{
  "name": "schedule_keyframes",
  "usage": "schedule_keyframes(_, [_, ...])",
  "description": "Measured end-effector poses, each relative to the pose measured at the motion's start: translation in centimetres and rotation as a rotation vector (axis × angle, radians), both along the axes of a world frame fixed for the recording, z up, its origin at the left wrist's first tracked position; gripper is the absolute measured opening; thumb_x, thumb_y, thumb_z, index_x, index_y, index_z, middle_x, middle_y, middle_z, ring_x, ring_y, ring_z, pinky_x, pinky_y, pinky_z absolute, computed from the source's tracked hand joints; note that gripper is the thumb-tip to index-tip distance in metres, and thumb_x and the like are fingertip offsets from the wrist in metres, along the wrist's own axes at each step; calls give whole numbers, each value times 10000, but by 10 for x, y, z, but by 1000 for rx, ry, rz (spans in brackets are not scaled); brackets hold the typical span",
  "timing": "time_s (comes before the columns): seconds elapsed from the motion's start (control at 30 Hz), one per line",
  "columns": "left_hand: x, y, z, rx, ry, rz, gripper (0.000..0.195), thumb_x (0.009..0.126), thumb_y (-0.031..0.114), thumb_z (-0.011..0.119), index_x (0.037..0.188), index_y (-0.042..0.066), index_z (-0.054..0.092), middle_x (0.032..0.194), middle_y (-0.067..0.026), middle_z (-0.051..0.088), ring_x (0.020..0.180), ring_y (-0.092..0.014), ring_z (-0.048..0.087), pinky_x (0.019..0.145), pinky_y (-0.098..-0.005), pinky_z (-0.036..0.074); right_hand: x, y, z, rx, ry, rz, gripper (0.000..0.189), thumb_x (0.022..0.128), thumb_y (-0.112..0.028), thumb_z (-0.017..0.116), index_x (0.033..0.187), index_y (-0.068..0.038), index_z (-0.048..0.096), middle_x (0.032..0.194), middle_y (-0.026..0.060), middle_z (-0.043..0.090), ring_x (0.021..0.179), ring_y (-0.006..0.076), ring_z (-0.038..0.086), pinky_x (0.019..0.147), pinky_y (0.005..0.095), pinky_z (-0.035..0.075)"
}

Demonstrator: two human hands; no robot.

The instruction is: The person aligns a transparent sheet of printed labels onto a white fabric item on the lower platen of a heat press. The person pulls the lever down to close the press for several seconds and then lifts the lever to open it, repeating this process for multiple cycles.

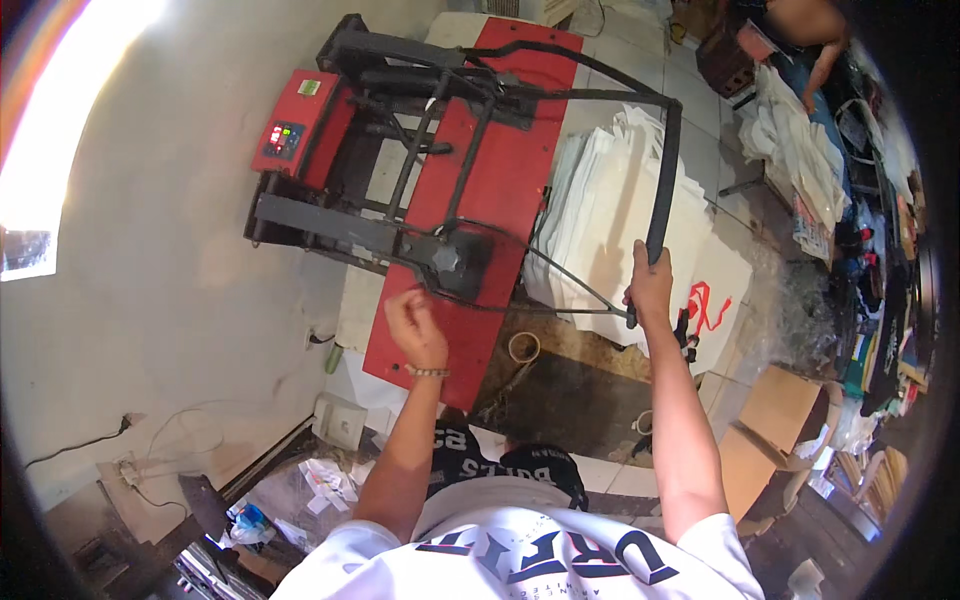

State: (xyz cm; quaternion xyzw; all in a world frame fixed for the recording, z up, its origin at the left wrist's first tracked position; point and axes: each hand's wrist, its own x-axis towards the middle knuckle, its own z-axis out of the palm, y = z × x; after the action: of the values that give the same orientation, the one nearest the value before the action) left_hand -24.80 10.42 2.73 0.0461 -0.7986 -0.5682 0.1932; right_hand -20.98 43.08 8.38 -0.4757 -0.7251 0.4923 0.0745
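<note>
A heat press with a long red upper plate [499, 172] stands before me, its black metal frame above the plate. My right hand [649, 289] is closed around the near end of its black padded handle bar [667, 172]. My left hand [416, 326] hovers over the near part of the red plate, slightly blurred, its fingers curled; whether it holds anything cannot be told. A red control box [294, 131] with a lit display sits at the left of the frame. Beyond the handle lies a large stack of white sheets [600, 217], partly hidden by the handle.
A roll of tape [523, 347] lies on the dark tabletop near the plate. A red cord [705, 309] rests on white sheets at the right. Cardboard boxes [772, 405] stand at lower right. Another person's arm [825, 71] reaches over pale cloth [795, 150] at upper right.
</note>
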Motion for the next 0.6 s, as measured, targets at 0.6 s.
schedule_keyframes(0.6, [-62,-10,-93,-452,-70,-375,636,911,340,648,1383,-22,423,1349,-266,469,1143,-404,545,869,-408,535,-7,-10,16,-31,32,5,342,968,-351,553,891,-46,418,579,29,415,338,150,451,308,311,379])
